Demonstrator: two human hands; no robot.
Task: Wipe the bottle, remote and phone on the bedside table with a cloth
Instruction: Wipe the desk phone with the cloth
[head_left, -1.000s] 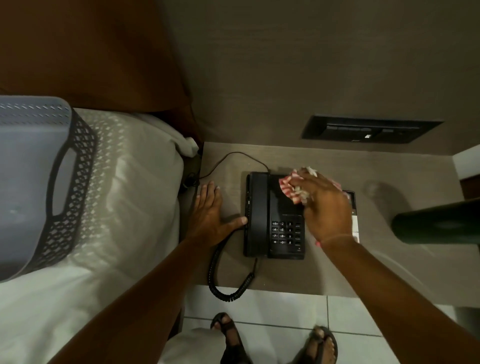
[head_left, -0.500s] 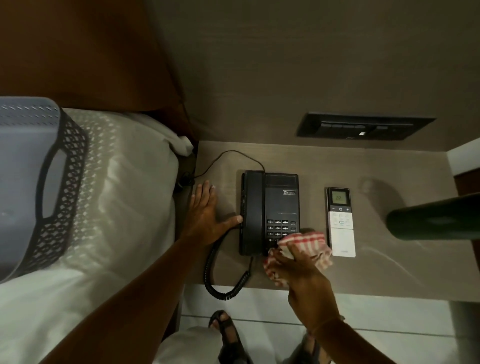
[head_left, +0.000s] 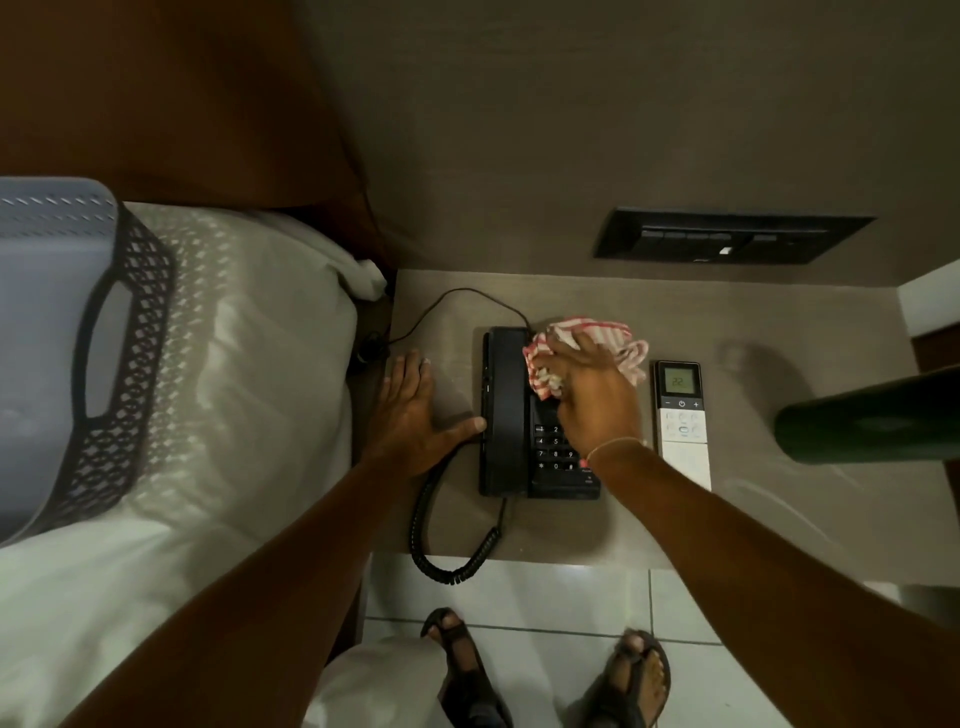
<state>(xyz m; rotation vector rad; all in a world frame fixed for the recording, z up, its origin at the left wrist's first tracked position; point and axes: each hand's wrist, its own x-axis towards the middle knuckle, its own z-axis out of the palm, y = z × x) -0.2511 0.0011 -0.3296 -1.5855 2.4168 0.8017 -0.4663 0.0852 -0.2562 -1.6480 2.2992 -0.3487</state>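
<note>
A black desk phone (head_left: 506, 415) lies on the brown bedside table (head_left: 597, 301), handset on its cradle, coiled cord hanging over the front edge. My right hand (head_left: 592, 400) presses a red-and-white striped cloth (head_left: 597, 343) onto the phone's far right part, above the keypad. My left hand (head_left: 415, 410) lies flat on the table left of the phone, thumb touching its side. A white remote (head_left: 683, 431) with a lit green display lies right of the phone. A dark green bottle (head_left: 872, 421) stands at the right edge.
A bed with white bedding (head_left: 234, 389) adjoins the table's left side, with a grey perforated basket (head_left: 62, 338) on it. A black switch panel (head_left: 727, 236) sits in the wall behind. My sandalled feet (head_left: 545, 670) stand on white floor tiles below the table's front edge.
My right hand has swept the cloth from the phone's near front edge back up to its far end. The remote shows fully again. My left hand has stayed in place.
</note>
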